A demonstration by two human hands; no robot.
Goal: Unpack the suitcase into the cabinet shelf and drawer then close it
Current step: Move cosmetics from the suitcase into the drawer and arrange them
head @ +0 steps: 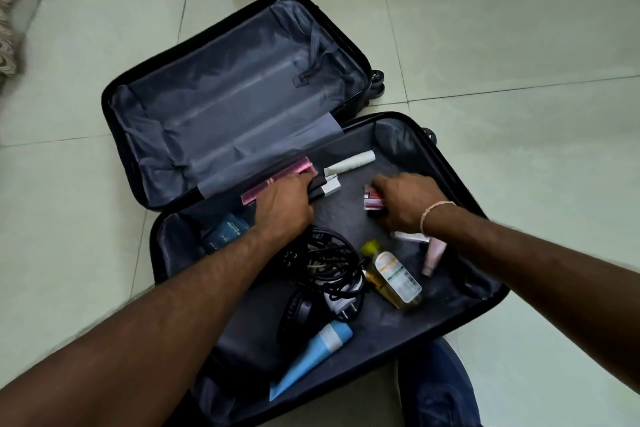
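The suitcase [242, 107] lies splayed open on the tiled floor [519, 45], its far half bare lining, its near half holding everything left to unpack. I have both hands inside the near half, gathering small toiletries near the hinge. My left hand [282, 204] has its grip clamped on a bundle of slim tubes and a pink flat packet [298, 166] right against the hinge; my right hand [403, 204], toward the wheel end from the left, has fingers curled round a small red-and-pink item [373, 199]. A white tube [351, 162] lies loose just past the hinge-side bundle. Nearer me than the hands sit a tangle of black cables [329, 260] with a plug, a clear oil bottle [394, 276], a pale pink tube [433, 255], black headphones [301, 312] and a blue tube [311, 354]; dark blue booklets [225, 232] lie under my left forearm. To do this well, I judge each bundle should be squeezed firm before lifting, since slim tubes slip, and the cables lifted as one coil. The cabinet is not in view.
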